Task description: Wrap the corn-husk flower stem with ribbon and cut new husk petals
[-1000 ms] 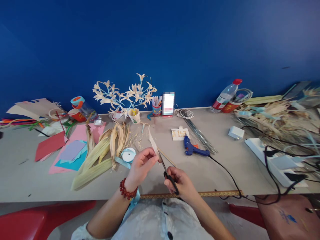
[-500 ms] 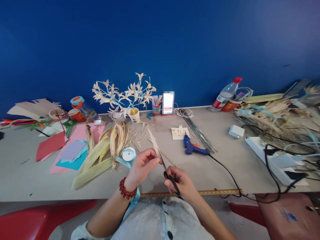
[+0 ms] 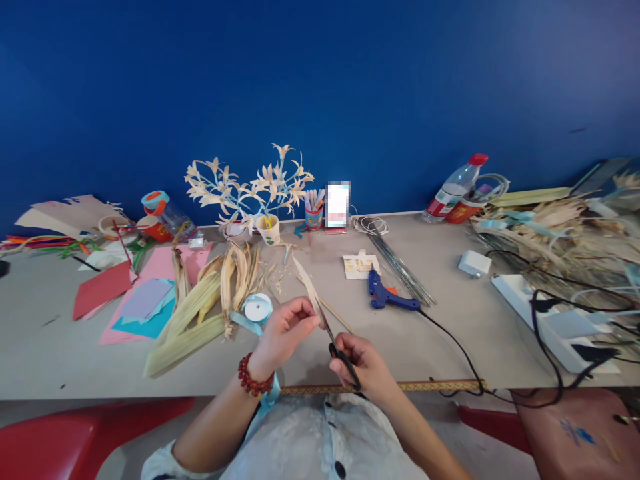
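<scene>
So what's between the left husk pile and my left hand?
The head view shows a spool of blue ribbon between the husks and your left hand.

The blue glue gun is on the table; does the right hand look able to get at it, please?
Probably yes: the blue glue gun lies ahead and to the right of the right hand, with nothing visible standing between them. That hand would likely need to release the scissors first.

a deep blue wall [image 3: 320,87] fills the far side, paler toward the right; a grey table [image 3: 440,347] stands against it, a red seat [image 3: 65,437] at near left, grey floor [image 3: 135,443] below.
</scene>
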### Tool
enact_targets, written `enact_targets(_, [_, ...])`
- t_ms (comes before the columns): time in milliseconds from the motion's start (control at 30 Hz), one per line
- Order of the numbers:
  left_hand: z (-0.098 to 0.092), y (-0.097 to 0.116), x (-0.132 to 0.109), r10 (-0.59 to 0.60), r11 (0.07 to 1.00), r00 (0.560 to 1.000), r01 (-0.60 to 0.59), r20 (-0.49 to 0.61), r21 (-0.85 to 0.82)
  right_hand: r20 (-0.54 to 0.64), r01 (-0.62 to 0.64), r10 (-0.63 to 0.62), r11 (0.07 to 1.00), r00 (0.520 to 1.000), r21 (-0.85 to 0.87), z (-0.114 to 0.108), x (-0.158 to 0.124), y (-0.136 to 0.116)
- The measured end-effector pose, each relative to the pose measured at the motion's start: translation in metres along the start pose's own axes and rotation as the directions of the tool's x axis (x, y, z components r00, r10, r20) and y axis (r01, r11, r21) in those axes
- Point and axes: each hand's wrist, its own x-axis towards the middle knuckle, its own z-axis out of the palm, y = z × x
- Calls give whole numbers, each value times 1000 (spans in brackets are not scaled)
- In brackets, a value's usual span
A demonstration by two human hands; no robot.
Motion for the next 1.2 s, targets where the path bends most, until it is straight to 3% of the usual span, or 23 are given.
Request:
enact_targets(533, [-2, 5, 2, 11, 996, 999, -8, 42, -84, 11, 3, -3, 998, 1000, -56, -1, 1, -3])
enact_targets(1200, [-4, 10, 1, 12, 1000, 995, -10, 97, -22, 25, -6, 7, 998, 1000, -66, -2, 1, -3])
